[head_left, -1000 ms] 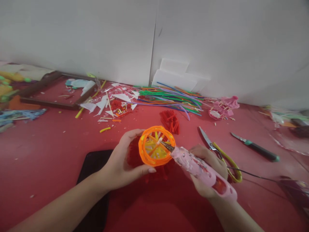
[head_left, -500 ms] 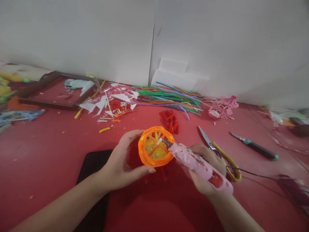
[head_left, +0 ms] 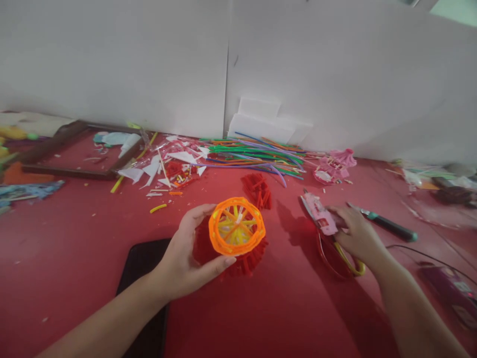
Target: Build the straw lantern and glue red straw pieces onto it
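Note:
In my left hand (head_left: 190, 253) is a round orange piece with yellow spokes and a small whitish stub at its centre (head_left: 237, 226). My thumb lies along its lower edge and the fingers curl round its left side. Off to the right, my right hand (head_left: 354, 233) grips a pink hot glue gun (head_left: 321, 214), its tip pointing toward the back of the table. Beneath the gun lie yellow-handled scissors (head_left: 350, 261), partly covered by it. Cut red pieces (head_left: 249, 258) show under and beside the orange piece.
Behind stand a pile of red pieces (head_left: 259, 189) and several coloured strips (head_left: 253, 154). A knife (head_left: 391, 226) lies at right, a purple box-like device (head_left: 449, 291) nearer. A black flat object (head_left: 145, 263) is under my left arm; a brown frame (head_left: 70, 174) sits far left.
My right hand has carried the glue gun away from the orange piece, to the right and over the scissors. My left hand still holds the orange piece. The view has shifted slightly.

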Motion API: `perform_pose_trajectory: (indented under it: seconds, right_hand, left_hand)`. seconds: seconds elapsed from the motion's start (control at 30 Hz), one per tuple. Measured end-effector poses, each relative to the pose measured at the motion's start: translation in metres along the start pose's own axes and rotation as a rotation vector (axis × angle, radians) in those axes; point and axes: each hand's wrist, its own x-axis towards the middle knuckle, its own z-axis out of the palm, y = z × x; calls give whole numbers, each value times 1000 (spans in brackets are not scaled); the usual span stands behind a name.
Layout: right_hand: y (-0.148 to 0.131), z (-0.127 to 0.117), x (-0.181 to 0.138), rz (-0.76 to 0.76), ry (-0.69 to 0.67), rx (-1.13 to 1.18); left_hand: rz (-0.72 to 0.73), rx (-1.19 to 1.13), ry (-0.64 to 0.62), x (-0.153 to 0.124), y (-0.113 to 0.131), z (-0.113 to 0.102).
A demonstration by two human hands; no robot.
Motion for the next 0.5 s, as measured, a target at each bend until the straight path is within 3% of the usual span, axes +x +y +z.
perform_pose_trajectory:
  seconds: [0.1, 0.23, 0.33, 0.5]
  right_hand:
    - [-4, 11, -9, 0, -22, 11]
    - [-26, 18, -20, 53, 63, -34]
    - [-35, 19, -24, 42, 26, -58]
    - [-13, 19, -15, -54, -22, -53]
  left_hand:
    - [24, -2, -4, 1, 2, 0]
    - [44, -12, -6, 4, 4, -1]
    - [37, -26, -17, 4, 4, -1]
    - [30, -36, -5, 2, 1, -1]
